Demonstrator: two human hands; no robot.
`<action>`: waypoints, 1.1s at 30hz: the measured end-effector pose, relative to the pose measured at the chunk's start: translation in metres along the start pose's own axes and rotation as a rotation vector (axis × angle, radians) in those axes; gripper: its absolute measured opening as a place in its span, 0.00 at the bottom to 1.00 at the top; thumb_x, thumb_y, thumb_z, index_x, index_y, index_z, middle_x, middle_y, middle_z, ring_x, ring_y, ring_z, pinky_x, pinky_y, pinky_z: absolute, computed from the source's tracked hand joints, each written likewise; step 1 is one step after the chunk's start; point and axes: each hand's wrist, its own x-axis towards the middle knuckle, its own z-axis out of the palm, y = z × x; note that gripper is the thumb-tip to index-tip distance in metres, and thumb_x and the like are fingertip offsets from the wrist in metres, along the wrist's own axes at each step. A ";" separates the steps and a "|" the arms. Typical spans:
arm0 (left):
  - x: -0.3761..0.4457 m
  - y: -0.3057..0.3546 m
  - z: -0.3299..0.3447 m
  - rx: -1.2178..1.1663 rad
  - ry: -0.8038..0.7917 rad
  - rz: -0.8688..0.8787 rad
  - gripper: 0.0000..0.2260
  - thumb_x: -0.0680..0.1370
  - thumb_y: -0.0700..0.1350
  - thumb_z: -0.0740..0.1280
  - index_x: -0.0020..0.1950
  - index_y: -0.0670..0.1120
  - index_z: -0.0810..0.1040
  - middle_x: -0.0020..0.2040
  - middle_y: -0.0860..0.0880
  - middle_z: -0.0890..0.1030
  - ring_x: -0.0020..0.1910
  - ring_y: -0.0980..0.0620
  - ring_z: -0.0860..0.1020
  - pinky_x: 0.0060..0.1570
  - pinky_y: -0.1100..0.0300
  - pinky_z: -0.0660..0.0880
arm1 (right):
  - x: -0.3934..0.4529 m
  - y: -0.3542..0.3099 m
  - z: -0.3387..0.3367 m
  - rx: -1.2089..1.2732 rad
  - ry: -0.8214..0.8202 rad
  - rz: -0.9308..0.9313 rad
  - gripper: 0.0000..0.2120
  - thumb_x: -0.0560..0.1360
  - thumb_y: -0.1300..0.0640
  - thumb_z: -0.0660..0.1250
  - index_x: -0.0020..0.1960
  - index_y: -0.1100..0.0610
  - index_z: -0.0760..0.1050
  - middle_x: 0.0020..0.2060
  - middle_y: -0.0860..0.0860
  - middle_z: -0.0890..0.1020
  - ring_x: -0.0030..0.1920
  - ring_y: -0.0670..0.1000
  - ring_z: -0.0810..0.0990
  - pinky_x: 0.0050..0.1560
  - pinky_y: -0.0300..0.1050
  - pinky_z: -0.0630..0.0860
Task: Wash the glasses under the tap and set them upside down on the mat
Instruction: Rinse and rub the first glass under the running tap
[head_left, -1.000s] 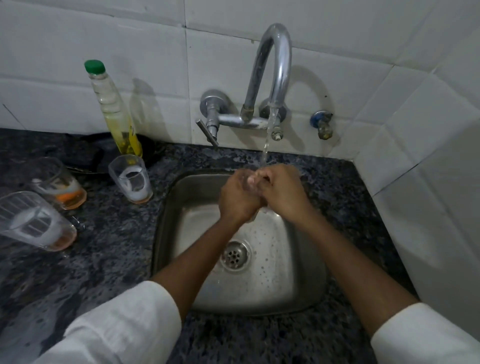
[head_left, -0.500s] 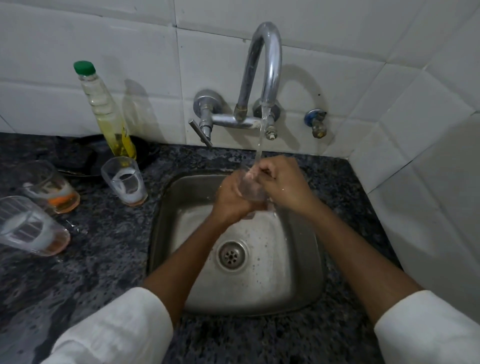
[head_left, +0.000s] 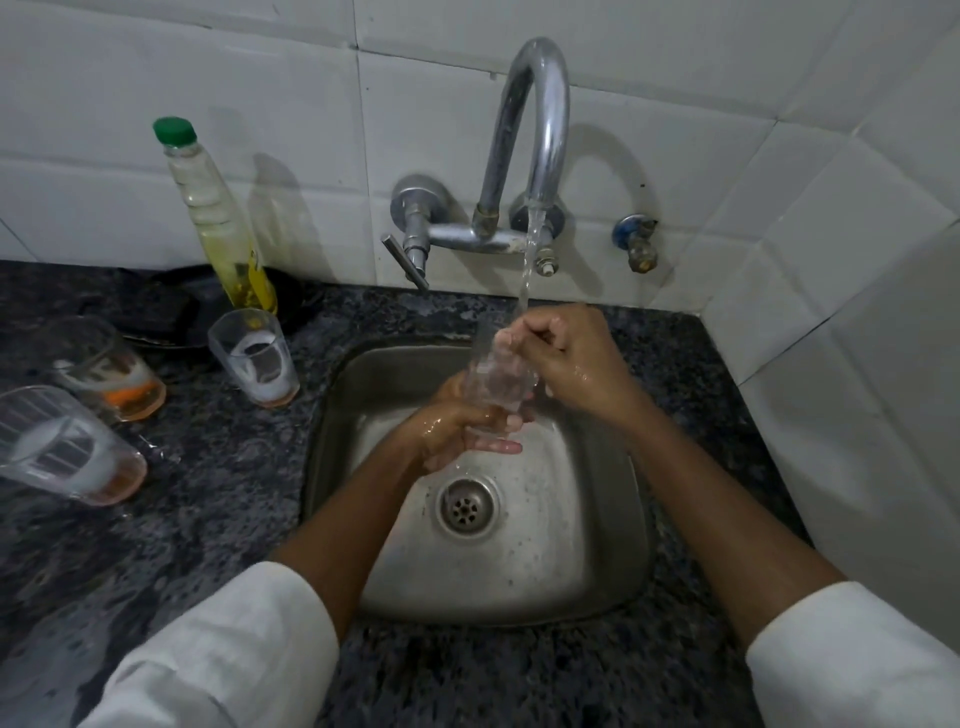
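My left hand (head_left: 457, 426) grips the glass (head_left: 496, 387) at its base under the tap (head_left: 535, 130) stream. My right hand (head_left: 566, 358) has fingers curled in its rim, over the sink (head_left: 597, 545).

dim feed on my end. light from upper front-left: tap (head_left: 535, 130) and bottle (head_left: 218, 218) shadows fall right on tiles. fisheye bends edges, sleeves (head_left: 223, 654) soft, glare on sink (head_left: 597, 519).

Brushed steel sink (head_left: 597, 561), shiny chrome tap (head_left: 540, 104), clear wet glass (head_left: 498, 384), speckled polished stone counter (head_left: 218, 519), glossy white tiles (head_left: 156, 78), probably ceramic.
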 end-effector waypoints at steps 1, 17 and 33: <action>-0.003 0.000 -0.001 -0.024 -0.019 -0.039 0.28 0.68 0.29 0.72 0.67 0.43 0.74 0.60 0.41 0.81 0.53 0.46 0.83 0.49 0.49 0.82 | -0.002 0.000 0.003 0.033 0.016 -0.017 0.11 0.76 0.55 0.69 0.36 0.55 0.80 0.27 0.42 0.78 0.29 0.39 0.76 0.33 0.35 0.69; -0.061 0.078 -0.042 1.512 0.354 0.068 0.30 0.58 0.55 0.82 0.57 0.53 0.76 0.49 0.49 0.82 0.50 0.46 0.80 0.44 0.55 0.73 | -0.008 0.008 0.094 0.709 0.196 1.001 0.10 0.80 0.56 0.61 0.41 0.56 0.74 0.34 0.51 0.75 0.30 0.47 0.70 0.29 0.41 0.64; -0.087 0.122 -0.076 1.618 0.361 0.085 0.34 0.57 0.53 0.82 0.61 0.52 0.75 0.52 0.49 0.81 0.51 0.47 0.79 0.39 0.57 0.69 | 0.110 -0.058 0.097 -0.466 0.256 0.370 0.20 0.81 0.49 0.55 0.54 0.62 0.78 0.47 0.59 0.82 0.48 0.60 0.80 0.40 0.47 0.66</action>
